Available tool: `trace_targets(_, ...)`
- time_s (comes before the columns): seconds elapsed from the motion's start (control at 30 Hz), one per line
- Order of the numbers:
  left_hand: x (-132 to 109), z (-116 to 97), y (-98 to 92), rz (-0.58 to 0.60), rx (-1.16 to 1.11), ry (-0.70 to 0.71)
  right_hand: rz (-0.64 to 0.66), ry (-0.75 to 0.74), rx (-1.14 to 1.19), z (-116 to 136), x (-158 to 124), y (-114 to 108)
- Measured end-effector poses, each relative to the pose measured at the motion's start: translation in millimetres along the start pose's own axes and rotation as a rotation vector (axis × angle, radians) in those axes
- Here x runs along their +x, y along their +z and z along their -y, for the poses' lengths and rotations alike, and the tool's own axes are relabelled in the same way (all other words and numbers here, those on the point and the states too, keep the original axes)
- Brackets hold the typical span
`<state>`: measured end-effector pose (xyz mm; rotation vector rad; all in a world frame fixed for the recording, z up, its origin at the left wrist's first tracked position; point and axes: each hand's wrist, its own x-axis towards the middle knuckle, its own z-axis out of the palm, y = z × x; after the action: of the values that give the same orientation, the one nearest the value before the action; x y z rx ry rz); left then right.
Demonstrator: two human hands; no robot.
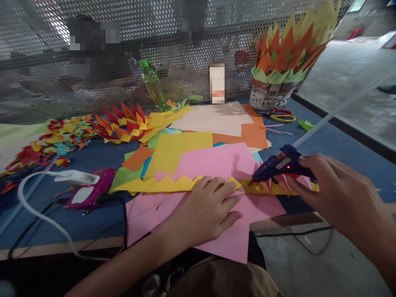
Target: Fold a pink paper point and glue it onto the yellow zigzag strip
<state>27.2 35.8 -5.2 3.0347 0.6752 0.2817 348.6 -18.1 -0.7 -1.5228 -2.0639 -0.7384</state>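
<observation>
My right hand is wrapped round a dark blue glue gun with a clear glue stick in its back. The nozzle points down at a yellow zigzag paper strip and seems to touch it. My left hand lies flat across the middle of this strip, fingers spread. Red-and-pink folded paper points stand on the strip's right part, partly hidden by the gun and my right hand. Beneath lie pink paper sheets, which hang over the table's front edge.
A purple power socket with a white plug and cables lies at left. Behind are cut paper pieces, a green bottle, a yellow sheet, scissors and a basket with paper points. Perforated metal runs along the back.
</observation>
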Motion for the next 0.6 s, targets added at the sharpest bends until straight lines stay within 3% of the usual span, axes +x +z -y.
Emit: trace_targets(0.6, -0.1, 0.4, 1.6, -0.026, 0.001, 0.005, 0.001, -0.015, -0.008, -0.5, -1.3, -5.6)
